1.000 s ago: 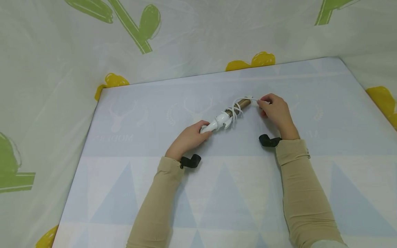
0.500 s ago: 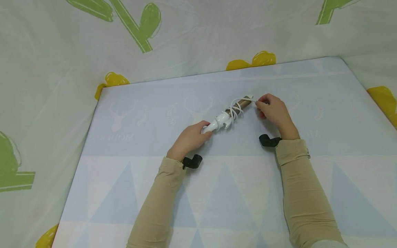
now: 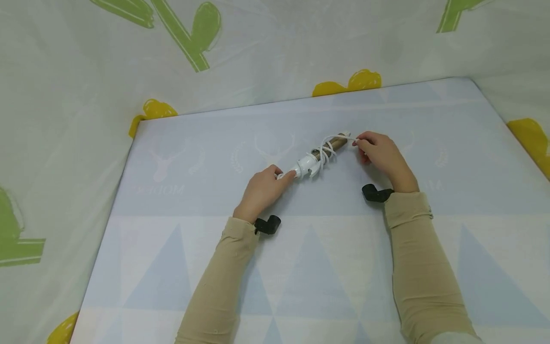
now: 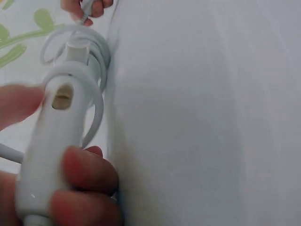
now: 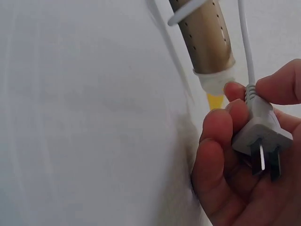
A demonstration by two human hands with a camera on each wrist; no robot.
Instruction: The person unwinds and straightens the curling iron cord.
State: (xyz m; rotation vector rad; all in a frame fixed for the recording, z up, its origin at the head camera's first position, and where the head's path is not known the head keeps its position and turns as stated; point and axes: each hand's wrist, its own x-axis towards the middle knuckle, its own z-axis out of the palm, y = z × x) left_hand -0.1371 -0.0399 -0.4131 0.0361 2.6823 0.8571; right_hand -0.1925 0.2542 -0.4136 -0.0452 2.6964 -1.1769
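A curling iron (image 3: 338,143) with a white handle and a gold-brown barrel slants across the middle of the head view. My left hand (image 3: 263,190) holds the handle's near end, fingers wrapped under it. In the left wrist view, the thumb lies beside a small tan switch (image 4: 62,97). Loops of white cord (image 3: 325,152) wind around the barrel and handle. Past the barrel's tip, my right hand (image 3: 384,154) pinches the cord's two-pin plug (image 5: 257,123) between thumb and fingers. Its metal prongs show in the right wrist view, facing away from the barrel.
Under both hands spreads a table (image 3: 309,267) covered in a pale blue and white cloth with triangles. Behind it and at its sides hangs a light curtain (image 3: 275,43) with green and yellow plant shapes. Black wrist cameras sit at both cuffs.
My left hand has shifted a little forward along the handle, its thumb now covering more of it. The right hand still pinches the plug, nearly in the same place.
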